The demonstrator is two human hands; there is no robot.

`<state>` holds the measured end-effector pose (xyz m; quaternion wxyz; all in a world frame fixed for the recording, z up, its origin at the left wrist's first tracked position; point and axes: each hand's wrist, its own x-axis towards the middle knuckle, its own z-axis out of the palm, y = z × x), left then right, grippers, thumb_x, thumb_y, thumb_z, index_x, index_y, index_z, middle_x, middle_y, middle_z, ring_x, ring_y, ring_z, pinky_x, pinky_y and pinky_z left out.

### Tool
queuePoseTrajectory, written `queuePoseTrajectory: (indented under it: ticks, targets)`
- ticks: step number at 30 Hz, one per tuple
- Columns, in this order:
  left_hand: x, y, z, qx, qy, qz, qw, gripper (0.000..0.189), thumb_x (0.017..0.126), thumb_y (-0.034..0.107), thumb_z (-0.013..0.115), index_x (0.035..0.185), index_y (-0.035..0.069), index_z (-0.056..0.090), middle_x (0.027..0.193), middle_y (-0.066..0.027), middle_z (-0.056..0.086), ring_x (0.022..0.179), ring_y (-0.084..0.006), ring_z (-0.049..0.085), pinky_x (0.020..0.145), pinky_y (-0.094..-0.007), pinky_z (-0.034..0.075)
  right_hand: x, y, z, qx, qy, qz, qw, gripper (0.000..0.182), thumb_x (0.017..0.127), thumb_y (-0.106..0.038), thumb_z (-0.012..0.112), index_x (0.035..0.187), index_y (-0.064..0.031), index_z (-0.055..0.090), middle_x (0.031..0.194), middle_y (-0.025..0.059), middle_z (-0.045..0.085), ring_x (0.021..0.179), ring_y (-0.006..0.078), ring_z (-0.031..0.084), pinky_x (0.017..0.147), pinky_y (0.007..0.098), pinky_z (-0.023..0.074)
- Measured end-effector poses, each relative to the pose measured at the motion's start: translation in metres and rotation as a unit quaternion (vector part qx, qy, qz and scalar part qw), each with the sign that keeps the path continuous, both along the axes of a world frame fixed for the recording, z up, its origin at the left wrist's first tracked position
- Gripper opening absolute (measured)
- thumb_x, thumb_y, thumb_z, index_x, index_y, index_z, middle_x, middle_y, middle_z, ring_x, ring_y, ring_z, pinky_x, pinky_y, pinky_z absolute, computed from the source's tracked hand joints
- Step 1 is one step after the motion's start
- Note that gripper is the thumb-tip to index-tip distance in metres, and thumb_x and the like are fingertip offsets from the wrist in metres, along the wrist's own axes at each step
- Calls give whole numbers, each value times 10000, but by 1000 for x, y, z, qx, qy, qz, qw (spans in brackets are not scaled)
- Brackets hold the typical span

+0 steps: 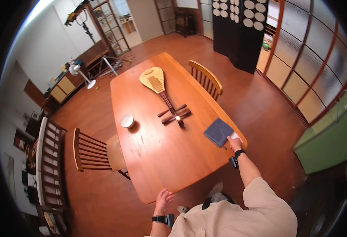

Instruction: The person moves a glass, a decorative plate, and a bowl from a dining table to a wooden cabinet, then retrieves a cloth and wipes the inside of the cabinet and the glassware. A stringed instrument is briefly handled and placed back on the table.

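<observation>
On the wooden table [161, 177] lies a pipa [155, 81], a pear-shaped lute, its pale body at the far side and its dark pegs towards me. My right hand [235, 143] is at the near right corner, touching or holding a small white item [235, 135] beside a folded dark grey cloth [218, 131]; its exact grip on them is unclear. My left hand [164, 198] is at the table's near edge with its fingers loosely curled and nothing seen in it. A white cup or bowl [127, 121] stands near the table's left edge.
One wooden chair [92, 149] is at the table's left side, another [206, 75] at its right. A black folding screen [235, 38] stands behind on the right, a green panel or cover [327, 139] at the far right. A white fan [81, 75] is on the left.
</observation>
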<state>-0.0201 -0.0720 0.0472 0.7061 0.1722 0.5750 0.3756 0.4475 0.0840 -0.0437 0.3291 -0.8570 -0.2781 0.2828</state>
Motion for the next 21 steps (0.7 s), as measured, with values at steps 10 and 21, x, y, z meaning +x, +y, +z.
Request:
queuePoseTrajectory:
  ticks: [10, 21]
  targets:
    - [47, -2, 19, -50, 17, 46, 998, 278, 878, 205, 476, 1109, 53, 443, 900, -97, 558, 806, -233, 584, 694, -336, 481, -10, 23, 26, -28, 157, 49, 986, 354, 700, -231, 638, 798, 96, 544, 612, 141, 584, 451, 190, 564, 356, 280, 422]
    - [145, 149, -25, 6, 25, -311, 950, 172, 871, 239, 495, 977, 103, 507, 832, -37, 575, 731, -129, 575, 640, -254, 461, -4, -286, -44, -2, 320, -184, 929, 224, 658, -140, 610, 791, 41, 601, 711, 94, 587, 627, 154, 564, 506, 304, 438]
